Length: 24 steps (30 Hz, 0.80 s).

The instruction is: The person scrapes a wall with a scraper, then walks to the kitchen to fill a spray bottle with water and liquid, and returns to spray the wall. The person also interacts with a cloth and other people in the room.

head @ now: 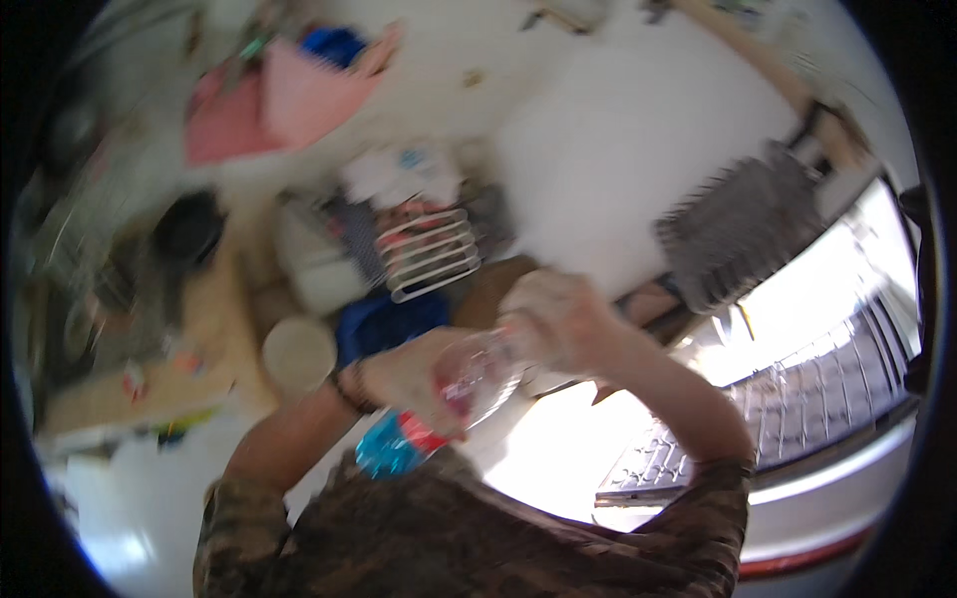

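Observation:
A clear plastic bottle (490,366) with blue liquid and a red label lies at a slant across the front of my body. Its blue lower end points down and left, towards my shirt. Around the bottle's body my left hand (411,374) is closed, with a dark band at the wrist. My right hand (557,321) grips the bottle's top end, and its fingers cover the cap area, so I cannot tell whether a cap is on. The picture is blurred by motion.
Beyond my hands are a blue bin (392,321), a white slatted rack (434,258) and a round pale container (299,353). A wooden counter (217,321) with a black pan (188,226) stands left. Right are a ridged grey object (740,232) and a barred window (785,396).

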### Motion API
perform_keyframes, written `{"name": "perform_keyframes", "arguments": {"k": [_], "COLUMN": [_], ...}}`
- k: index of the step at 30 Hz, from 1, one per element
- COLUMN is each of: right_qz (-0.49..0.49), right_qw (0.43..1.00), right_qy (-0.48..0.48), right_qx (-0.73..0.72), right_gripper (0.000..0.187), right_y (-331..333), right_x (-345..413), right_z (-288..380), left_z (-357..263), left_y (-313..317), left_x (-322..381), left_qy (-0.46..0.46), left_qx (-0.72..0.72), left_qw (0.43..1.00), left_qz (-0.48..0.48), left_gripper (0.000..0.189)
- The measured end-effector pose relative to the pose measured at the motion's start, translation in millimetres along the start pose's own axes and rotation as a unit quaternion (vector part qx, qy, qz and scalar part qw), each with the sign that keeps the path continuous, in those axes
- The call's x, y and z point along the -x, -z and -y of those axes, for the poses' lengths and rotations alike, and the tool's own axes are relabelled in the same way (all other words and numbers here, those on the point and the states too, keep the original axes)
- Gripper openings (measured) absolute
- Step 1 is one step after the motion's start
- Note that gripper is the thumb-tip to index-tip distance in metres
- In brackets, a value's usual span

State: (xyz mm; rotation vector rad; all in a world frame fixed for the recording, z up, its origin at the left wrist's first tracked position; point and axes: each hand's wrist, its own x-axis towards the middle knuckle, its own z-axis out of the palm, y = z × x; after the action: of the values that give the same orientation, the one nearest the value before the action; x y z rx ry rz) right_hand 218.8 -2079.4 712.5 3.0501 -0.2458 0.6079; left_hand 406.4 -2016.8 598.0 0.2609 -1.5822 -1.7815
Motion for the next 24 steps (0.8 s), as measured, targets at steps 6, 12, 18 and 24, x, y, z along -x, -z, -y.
{"name": "perform_keyframes", "arguments": {"k": [6, 12, 18, 24], "right_qz": [-0.06, -0.151, -0.289, -0.494], "right_qw": [0.939, 0.841, 0.891, 0.804], "right_qy": [-0.313, -0.362, -0.35, -0.256], "right_qx": [-0.128, -0.373, 0.023, 0.211], "right_gripper": [0.038, 0.073, 0.068, 0.08], "right_y": [39.6, 84.1, 210.9, 454.2], "right_x": [43.8, 85.6, 92.6, 49.3], "right_z": [-28.5, -66.8, -159.4, -221.9], "left_z": [-32.7, -94.6, -193.3, -212.0], "left_y": [2.3, 2.2, -29.9, 17.2], "left_x": [-86.0, -228.7, -391.2, -407.9], "left_qy": [-0.048, -0.237, -0.286, -0.371], "left_qx": [-0.065, -0.215, -0.19, -0.18], "left_qw": [0.99, 0.909, 0.898, 0.863], "left_qz": [-0.114, -0.268, -0.275, -0.293], "left_gripper": [0.058, 0.057, 0.071, 0.061]}}
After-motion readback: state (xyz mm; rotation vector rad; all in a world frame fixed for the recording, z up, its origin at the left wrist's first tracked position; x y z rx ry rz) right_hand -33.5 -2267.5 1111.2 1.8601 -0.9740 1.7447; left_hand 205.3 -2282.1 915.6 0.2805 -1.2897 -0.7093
